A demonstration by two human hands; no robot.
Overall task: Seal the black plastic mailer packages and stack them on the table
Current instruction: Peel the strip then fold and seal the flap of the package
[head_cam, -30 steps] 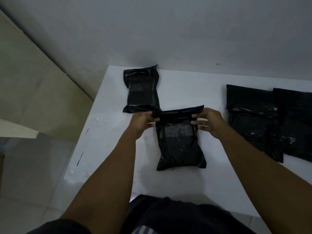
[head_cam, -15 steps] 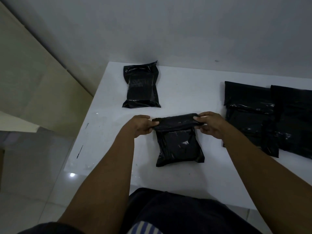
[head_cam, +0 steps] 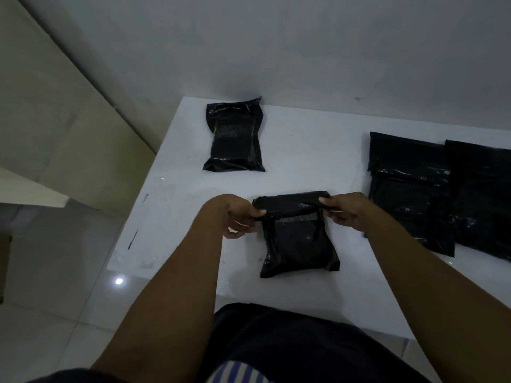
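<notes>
A black plastic mailer [head_cam: 297, 244] lies on the white table [head_cam: 304, 150] in front of me, its top flap folded down toward me over the body. My left hand [head_cam: 235, 217] pinches the flap's left end and my right hand [head_cam: 345, 212] pinches its right end. A strip of grey adhesive shows just under the folded flap. A sealed black mailer [head_cam: 235, 138] lies flat near the table's far left corner. Two more black mailers [head_cam: 409, 189] [head_cam: 481, 194] lie side by side at the right, flaps open.
The table's left edge drops to a glossy tiled floor [head_cam: 69, 272]. A grey wall [head_cam: 304, 51] runs behind the table. My dark-clothed lap sits below the near edge.
Both hands have folded the mailer's flap down over its body and pulled it toward me. The other mailers have not moved.
</notes>
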